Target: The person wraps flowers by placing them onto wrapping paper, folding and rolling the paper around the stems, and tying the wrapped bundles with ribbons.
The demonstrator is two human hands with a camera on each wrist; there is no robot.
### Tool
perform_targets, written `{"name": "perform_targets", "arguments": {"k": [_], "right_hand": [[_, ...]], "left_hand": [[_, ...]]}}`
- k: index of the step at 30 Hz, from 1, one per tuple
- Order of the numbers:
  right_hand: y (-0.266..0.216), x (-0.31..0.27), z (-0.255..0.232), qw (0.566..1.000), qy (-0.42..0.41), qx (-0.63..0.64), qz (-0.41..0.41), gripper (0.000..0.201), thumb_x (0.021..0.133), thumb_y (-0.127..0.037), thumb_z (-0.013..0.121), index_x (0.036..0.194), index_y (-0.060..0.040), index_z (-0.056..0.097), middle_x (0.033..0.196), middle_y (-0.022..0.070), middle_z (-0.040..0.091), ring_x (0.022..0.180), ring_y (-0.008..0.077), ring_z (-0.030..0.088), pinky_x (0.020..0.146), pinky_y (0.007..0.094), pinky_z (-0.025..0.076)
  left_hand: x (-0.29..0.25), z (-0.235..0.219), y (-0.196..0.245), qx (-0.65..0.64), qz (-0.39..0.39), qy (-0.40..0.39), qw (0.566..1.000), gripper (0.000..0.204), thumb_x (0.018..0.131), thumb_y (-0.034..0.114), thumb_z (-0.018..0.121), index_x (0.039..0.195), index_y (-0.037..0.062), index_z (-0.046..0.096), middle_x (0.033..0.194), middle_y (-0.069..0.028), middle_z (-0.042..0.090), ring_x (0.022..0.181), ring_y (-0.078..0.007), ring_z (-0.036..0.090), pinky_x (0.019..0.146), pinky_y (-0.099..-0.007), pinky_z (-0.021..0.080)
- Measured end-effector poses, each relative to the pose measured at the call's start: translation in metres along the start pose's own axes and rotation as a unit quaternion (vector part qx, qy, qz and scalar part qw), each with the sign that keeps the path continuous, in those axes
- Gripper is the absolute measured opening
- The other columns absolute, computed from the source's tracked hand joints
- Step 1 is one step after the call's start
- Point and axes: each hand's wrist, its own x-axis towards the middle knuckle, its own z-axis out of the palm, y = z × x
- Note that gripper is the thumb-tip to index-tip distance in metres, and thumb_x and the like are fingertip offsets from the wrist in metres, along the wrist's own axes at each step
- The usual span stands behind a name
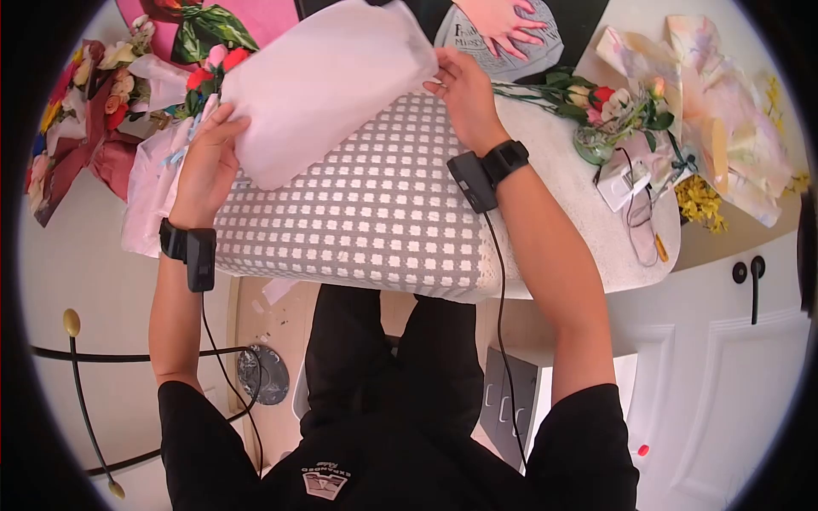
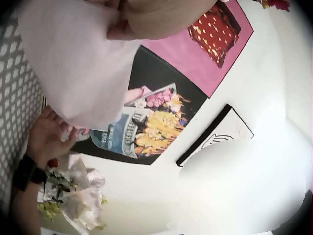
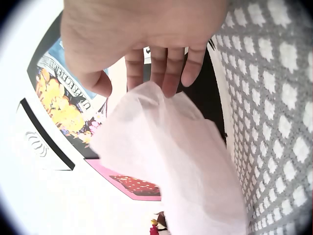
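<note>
A thin sheet of pale pink wrapping paper point(image 1: 328, 94) is held up at a slant above the table, its lower corner hanging over the checked cloth. My left hand point(image 1: 209, 162) pinches its left edge; in the left wrist view the thumb point(image 2: 120, 32) lies on the paper. At the upper right corner is my right hand point(image 1: 467, 98), its fingers extended. The right wrist view shows the thumb apart from the paper, while the paper's corner point(image 3: 151, 95) overlaps some of the fingertips.
A grey-and-white checked cloth point(image 1: 358, 221) covers the table. Wrapped bouquets point(image 1: 102, 111) stand at the left. At the right lie loose flowers point(image 1: 596, 102), a white box point(image 1: 622, 183) and a pale floral-wrapped bouquet point(image 1: 716, 119). Pictures point(image 2: 142, 125) stand at the back.
</note>
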Motion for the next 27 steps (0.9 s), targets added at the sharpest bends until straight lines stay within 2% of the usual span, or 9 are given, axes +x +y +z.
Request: {"name": "perform_targets", "arguments": {"k": [5, 9, 11, 13, 17, 19, 22, 25, 27], "right_hand": [[-0.015, 0.004, -0.004, 1.0, 0.007, -0.014, -0.008, 0.029, 0.095, -0.031, 0.055, 0.099, -0.0042, 0.064, 0.095, 0.0099, 0.07, 0.085, 0.0189, 0.065, 0.078, 0.0291, 0.048], [-0.021, -0.002, -0.006, 0.999, -0.004, 0.044, -0.007, 0.032, 0.093, -0.031, 0.058, 0.098, 0.0002, 0.064, 0.086, 0.0112, 0.069, 0.075, 0.0185, 0.064, 0.073, 0.0288, 0.049], [-0.029, 0.003, -0.007, 0.971, 0.206, -0.091, -0.082, 0.027, 0.09, -0.025, 0.059, 0.091, 0.0005, 0.067, 0.076, 0.0102, 0.068, 0.06, 0.0173, 0.061, 0.062, 0.0289, 0.049], [-0.022, 0.022, -0.029, 0.915, 0.314, -0.123, -0.22, 0.025, 0.086, -0.021, 0.062, 0.08, 0.0019, 0.069, 0.066, 0.0072, 0.065, 0.051, 0.0152, 0.056, 0.054, 0.0282, 0.047], [-0.036, 0.021, -0.063, 0.858, 0.356, -0.281, -0.24, 0.026, 0.082, -0.028, 0.066, 0.079, -0.0022, 0.072, 0.065, 0.0076, 0.067, 0.056, 0.0195, 0.061, 0.058, 0.0309, 0.049], [-0.049, 0.016, -0.061, 0.762, 0.363, -0.518, -0.141, 0.03, 0.075, -0.037, 0.069, 0.082, -0.0085, 0.075, 0.074, 0.0107, 0.071, 0.07, 0.0273, 0.069, 0.068, 0.0359, 0.053], [-0.047, 0.011, -0.067, 0.698, 0.284, -0.657, -0.036, 0.032, 0.071, -0.043, 0.069, 0.086, -0.0157, 0.077, 0.085, 0.0135, 0.073, 0.086, 0.0335, 0.07, 0.079, 0.0408, 0.054], [-0.038, 0.01, -0.079, 0.691, 0.228, -0.684, 0.047, 0.034, 0.07, -0.043, 0.069, 0.087, -0.0152, 0.077, 0.09, 0.0139, 0.074, 0.092, 0.034, 0.07, 0.082, 0.0416, 0.054], [-0.04, 0.015, -0.079, 0.681, 0.232, -0.693, 0.035, 0.034, 0.069, -0.043, 0.07, 0.086, -0.015, 0.077, 0.092, 0.0142, 0.074, 0.092, 0.0336, 0.07, 0.081, 0.0411, 0.054]], "left_hand": [[0.014, -0.025, -0.018, 0.063, -0.024, -0.014, 0.998, 0.055, 0.09, -0.002, 0.054, 0.142, -0.0069, 0.039, 0.129, -0.016, 0.056, 0.114, -0.0197, 0.057, 0.098, -0.0288, 0.046], [0.008, -0.021, -0.018, 0.142, -0.027, -0.028, 0.989, 0.048, 0.091, 0.002, 0.054, 0.139, 0.0005, 0.05, 0.121, -0.009, 0.061, 0.099, -0.0143, 0.063, 0.086, -0.0253, 0.051], [0.004, -0.017, -0.016, 0.28, -0.047, -0.049, 0.957, 0.051, 0.088, 0.003, 0.057, 0.138, 0.0035, 0.051, 0.12, -0.0063, 0.061, 0.091, -0.0094, 0.061, 0.076, -0.0221, 0.05], [0.006, -0.015, -0.017, 0.299, -0.047, -0.063, 0.951, 0.053, 0.085, 0.002, 0.059, 0.137, 0.0059, 0.054, 0.118, -0.0039, 0.061, 0.086, -0.0055, 0.058, 0.067, -0.02, 0.047], [0.0, -0.019, -0.018, 0.37, -0.06, -0.14, 0.916, 0.05, 0.084, 0.0, 0.058, 0.134, 0.0058, 0.056, 0.117, -0.001, 0.061, 0.08, -0.0043, 0.059, 0.063, -0.0184, 0.047], [-0.003, -0.019, -0.02, 0.388, -0.071, -0.15, 0.907, 0.043, 0.087, 0.002, 0.058, 0.13, 0.0061, 0.061, 0.11, 0.0004, 0.063, 0.074, -0.0029, 0.057, 0.059, -0.0174, 0.045], [-0.009, -0.013, -0.014, 0.392, -0.082, -0.194, 0.895, 0.036, 0.089, 0.005, 0.059, 0.125, 0.0067, 0.064, 0.1, 0.0026, 0.065, 0.072, -0.0013, 0.054, 0.055, -0.0176, 0.043], [-0.009, -0.004, -0.011, 0.421, -0.081, -0.21, 0.879, 0.032, 0.091, 0.008, 0.06, 0.123, 0.0068, 0.065, 0.093, 0.0038, 0.065, 0.071, -0.0006, 0.052, 0.054, -0.0177, 0.044], [-0.001, 0.0, -0.012, 0.424, -0.07, -0.208, 0.879, 0.032, 0.091, 0.01, 0.062, 0.123, 0.0055, 0.065, 0.096, 0.0032, 0.063, 0.07, -0.0009, 0.051, 0.053, -0.0169, 0.042]]}}
